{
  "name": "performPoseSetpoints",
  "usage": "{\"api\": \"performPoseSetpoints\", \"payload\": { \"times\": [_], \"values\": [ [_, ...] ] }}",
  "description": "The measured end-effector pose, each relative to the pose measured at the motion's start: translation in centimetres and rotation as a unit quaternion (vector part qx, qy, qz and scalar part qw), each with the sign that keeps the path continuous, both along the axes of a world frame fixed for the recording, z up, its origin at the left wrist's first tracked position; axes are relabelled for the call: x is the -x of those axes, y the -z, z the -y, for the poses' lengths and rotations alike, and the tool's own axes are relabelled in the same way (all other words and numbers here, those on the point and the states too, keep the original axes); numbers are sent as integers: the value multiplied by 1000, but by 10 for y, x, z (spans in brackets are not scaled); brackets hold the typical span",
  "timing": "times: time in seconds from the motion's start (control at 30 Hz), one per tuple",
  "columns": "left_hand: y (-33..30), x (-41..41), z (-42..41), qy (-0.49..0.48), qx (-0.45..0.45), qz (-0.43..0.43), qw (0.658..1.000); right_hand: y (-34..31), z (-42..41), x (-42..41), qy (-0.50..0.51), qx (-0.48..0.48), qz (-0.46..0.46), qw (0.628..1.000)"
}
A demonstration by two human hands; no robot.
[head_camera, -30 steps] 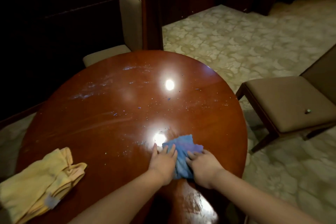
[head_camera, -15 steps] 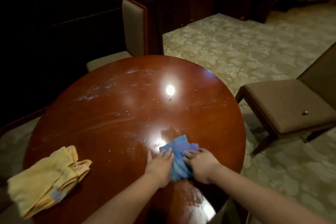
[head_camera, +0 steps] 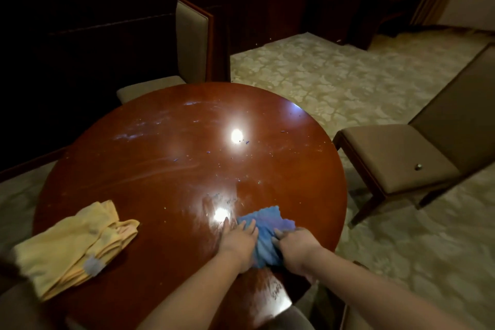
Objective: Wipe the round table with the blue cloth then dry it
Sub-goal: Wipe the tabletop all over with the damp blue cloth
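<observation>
Glossy round wooden tabletop [head_camera: 160, 182] on pale patterned carpet [head_camera: 334, 83]. From left: folded yellow cloth [head_camera: 72, 244] at the near-left edge; left hand [head_camera: 239, 240], fingers straight, pressing a crumpled blue cloth [head_camera: 263, 233] near the front edge; right hand [head_camera: 297, 249] curled, gripping it; 1 padded chair [head_camera: 396, 158] beside.

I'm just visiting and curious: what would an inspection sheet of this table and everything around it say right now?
Surface: round table, glossy wood, with smears and small specks across the top.
Job's things: blue cloth bunched near the front edge; yellow cloth folded at the left edge.
Clutter: small round object on the right chair.
Hands: left hand flat on the blue cloth; right hand fingers curled on it.
Cables: nothing seen.
Surroundings: second chair behind the table, patterned carpet, dark wall.
</observation>
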State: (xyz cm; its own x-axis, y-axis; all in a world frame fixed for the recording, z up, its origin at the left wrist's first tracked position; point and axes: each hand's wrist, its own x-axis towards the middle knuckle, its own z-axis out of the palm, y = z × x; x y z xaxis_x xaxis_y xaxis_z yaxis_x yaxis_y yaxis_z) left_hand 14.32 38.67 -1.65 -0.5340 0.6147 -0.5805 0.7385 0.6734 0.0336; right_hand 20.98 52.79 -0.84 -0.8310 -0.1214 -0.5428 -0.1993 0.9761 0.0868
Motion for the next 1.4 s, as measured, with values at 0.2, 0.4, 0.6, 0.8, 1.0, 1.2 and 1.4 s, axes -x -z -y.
{"api": "performPoseSetpoints", "payload": {
  "times": [0.2,0.4,0.6,0.8,1.0,1.2,1.4],
  "values": [
    [1,14,-19,-32,20,-12,999,1,-18,30,-11,22,-9,1000],
    [-1,49,-55,-102,24,-6,994,5,-47,86,-68,26,-13,997],
    [-6,91,-80,-199,6,0,980,5,-76,141,-111,46,-14,993],
    [-11,103,-94,-256,29,6,966,1,-79,174,-168,35,-4,985],
    [-11,82,-96,-284,48,12,958,-12,-75,165,-192,26,-11,981],
    [-18,38,-74,-244,90,22,965,-23,-59,119,-276,-20,18,961],
    [-13,12,-37,-255,91,8,963,-4,-26,89,-309,-43,35,950]
  ]
}}
